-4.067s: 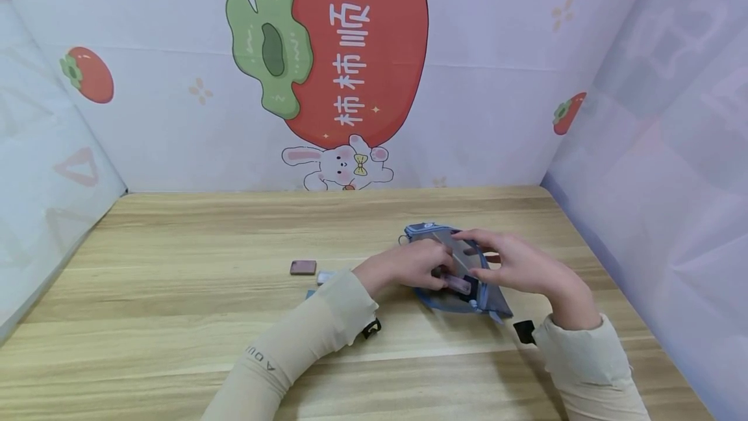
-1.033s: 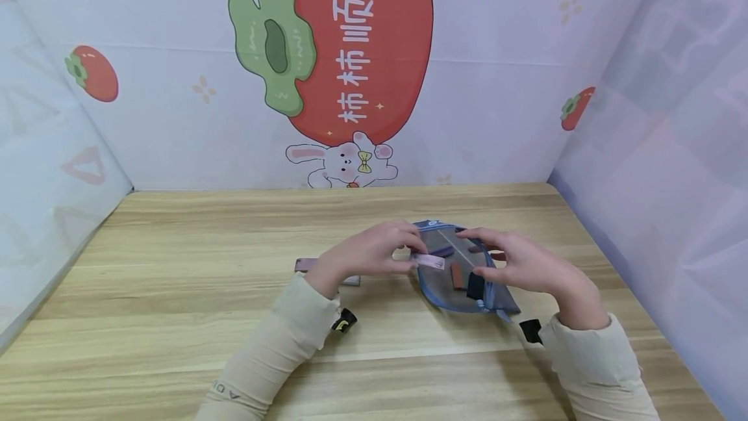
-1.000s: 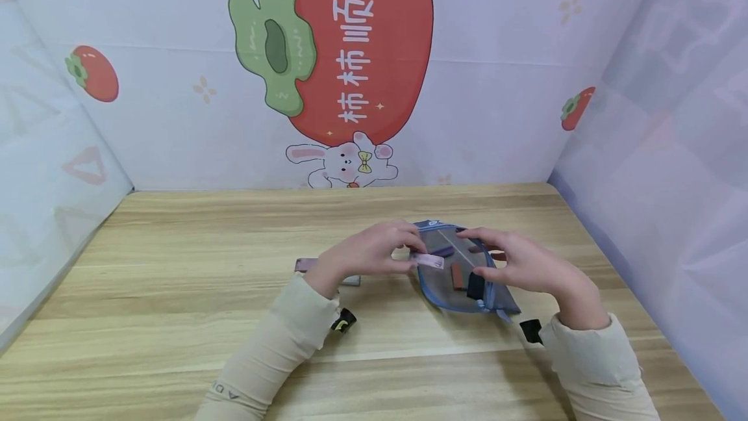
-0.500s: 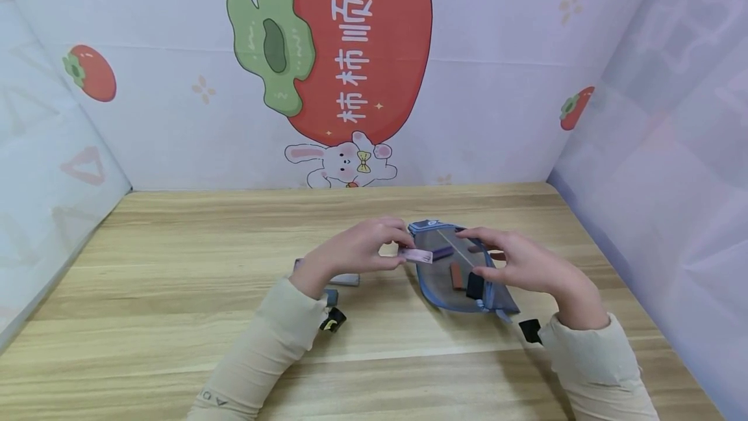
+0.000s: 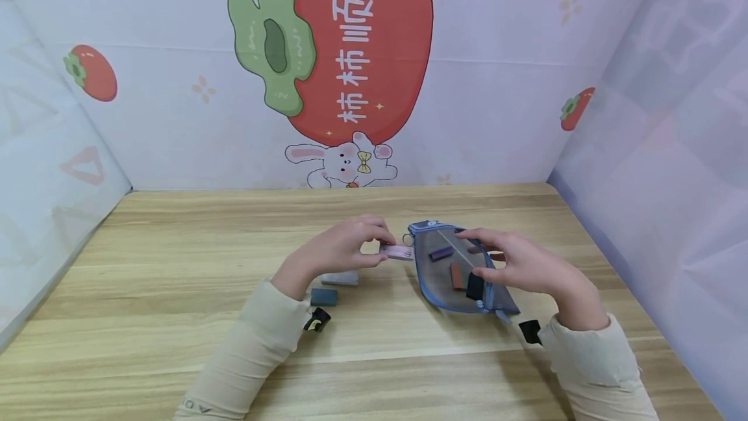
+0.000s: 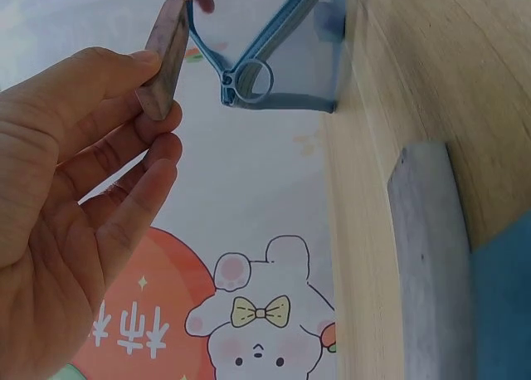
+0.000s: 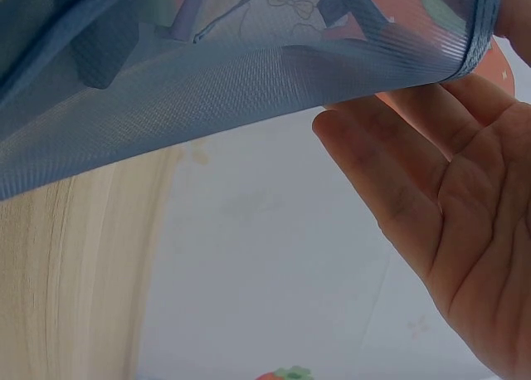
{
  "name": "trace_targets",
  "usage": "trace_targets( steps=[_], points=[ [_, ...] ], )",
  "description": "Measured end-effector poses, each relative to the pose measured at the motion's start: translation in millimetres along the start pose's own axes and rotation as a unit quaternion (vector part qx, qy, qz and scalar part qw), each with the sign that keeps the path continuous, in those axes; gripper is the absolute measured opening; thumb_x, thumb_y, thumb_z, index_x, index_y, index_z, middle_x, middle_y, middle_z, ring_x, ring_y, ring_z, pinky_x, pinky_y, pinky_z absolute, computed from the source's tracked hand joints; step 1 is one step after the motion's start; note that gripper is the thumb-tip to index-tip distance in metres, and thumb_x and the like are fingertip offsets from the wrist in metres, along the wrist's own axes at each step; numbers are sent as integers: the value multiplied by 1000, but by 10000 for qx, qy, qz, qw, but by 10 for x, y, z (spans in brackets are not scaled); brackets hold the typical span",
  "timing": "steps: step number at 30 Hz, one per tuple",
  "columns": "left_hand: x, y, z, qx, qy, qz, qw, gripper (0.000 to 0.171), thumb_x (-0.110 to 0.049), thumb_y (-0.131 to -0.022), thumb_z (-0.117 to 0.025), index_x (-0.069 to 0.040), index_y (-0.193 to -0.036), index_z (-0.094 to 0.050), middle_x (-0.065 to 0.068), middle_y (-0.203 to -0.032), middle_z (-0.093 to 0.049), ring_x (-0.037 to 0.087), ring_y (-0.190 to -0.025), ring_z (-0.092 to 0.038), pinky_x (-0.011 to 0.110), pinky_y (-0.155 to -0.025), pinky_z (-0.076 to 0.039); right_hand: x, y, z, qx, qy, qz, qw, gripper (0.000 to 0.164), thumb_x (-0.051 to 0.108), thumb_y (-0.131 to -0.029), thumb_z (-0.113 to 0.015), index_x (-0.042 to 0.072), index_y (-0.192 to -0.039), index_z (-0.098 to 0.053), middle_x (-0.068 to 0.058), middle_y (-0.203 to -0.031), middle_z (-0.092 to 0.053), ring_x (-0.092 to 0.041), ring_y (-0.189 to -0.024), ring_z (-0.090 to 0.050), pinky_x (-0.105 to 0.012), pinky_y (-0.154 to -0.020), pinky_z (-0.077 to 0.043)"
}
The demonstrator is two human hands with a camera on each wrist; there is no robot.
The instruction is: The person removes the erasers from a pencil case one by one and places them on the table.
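Note:
My left hand [image 5: 345, 242] pinches a small pale-purple block [image 5: 398, 252] between thumb and fingers, just left of a blue mesh zip pouch [image 5: 429, 288]. Up close in the left wrist view, this block [image 6: 166, 56] looks greyish and marbled. My right hand [image 5: 520, 262] grips the right rim of the pouch's opening, with fingers behind the mesh in the right wrist view. Inside or behind the see-through mesh lie a purple block [image 5: 441, 253], an orange block [image 5: 456, 276] and a black block [image 5: 475, 286].
On the wooden table [image 5: 193, 291], a grey-white block [image 5: 341, 278] and a teal block [image 5: 324, 297] lie close by the left wrist. A ring [image 5: 408, 239] hangs at the pouch's left corner. Printed sheets [image 5: 485, 115] wall the table at back and sides.
From over the pouch, my left hand has moved left with the pale-purple block, clear of the opening. The teal block has come into sight. My right hand stays at the pouch.

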State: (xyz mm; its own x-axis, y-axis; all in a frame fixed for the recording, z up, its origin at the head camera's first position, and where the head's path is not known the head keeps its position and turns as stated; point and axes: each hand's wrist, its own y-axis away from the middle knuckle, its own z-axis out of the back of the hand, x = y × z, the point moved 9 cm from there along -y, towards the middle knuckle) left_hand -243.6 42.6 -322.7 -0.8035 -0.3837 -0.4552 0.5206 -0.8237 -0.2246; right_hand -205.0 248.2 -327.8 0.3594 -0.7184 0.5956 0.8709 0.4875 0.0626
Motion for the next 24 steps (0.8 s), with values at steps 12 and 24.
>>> trace_targets(
  steps=[12, 24],
  points=[
    [167, 148, 98, -145, -201, 215, 9995, 20, -13, -88, -73, -11, -108, -74, -3, -102, -67, 11, -94, -57, 33, -86, -55, 37, 6, -4, 57, -67, 70, 9999, 57, 11, -91, -69, 5, -144, -46, -19, -133, -59, -31, -112, -64, -60, -97, -48],
    [375, 347, 222, -221, -170, 671, 9974, 21, -12, -88, -74, -11, -108, -73, -1, -104, -66, 20, -96, -60, 39, -84, -55, 41, 0, -11, 58, -16, 148, 9999, 57, 10, -92, -68, 6, -144, -47, -22, -137, -56, -36, -115, -63, -60, -97, -49]
  ],
)
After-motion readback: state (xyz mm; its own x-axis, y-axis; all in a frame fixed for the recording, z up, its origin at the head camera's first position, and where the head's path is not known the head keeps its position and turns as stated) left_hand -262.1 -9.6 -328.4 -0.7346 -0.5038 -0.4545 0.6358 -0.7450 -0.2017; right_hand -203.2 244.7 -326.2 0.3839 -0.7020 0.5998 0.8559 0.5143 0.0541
